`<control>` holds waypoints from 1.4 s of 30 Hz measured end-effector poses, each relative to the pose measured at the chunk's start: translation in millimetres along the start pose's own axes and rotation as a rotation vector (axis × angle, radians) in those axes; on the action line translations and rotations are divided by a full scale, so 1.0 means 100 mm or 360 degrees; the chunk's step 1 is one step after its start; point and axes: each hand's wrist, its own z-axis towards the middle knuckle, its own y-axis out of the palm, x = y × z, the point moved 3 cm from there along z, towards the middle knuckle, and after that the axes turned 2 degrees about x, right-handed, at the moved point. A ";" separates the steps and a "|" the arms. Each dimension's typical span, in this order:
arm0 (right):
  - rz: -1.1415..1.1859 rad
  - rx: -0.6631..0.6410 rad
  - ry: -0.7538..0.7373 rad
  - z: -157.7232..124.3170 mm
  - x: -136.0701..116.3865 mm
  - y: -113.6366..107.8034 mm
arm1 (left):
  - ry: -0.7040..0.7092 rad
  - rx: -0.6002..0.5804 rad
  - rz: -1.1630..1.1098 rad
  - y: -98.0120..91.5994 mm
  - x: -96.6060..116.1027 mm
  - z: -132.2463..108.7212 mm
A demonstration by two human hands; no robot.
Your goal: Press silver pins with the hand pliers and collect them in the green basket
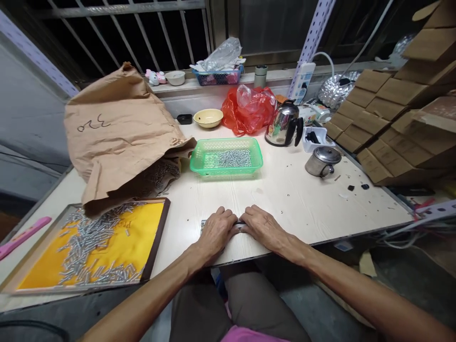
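Both flat, left hand [215,232] and right hand [262,228] cover strip [239,224]; green basket [194,162] holds pins [231,158].

Hands: two, the left hand [215,232] and the right hand [263,227], with one metal piece [204,223] under their fingertips.
Baskets: one green basket [194,164], ahead of both hands.
Trays: one yellow tray [142,237], left of the left hand.
Bags: one paper bag [117,128], ahead and left of the left hand.
Vessels: one kettle [283,124] and one lidded mug [322,161], ahead and right of the right hand.
Bowls: two, a yellow bowl [208,118] and a white bowl [175,77], far ahead.
Metal pins in tray and basket: too many to count.
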 end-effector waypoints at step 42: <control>0.0319 0.1458 -0.0180 1.05 -0.06 -1.10 | -0.1659 0.0501 0.0267 -0.43 -1.68 -1.94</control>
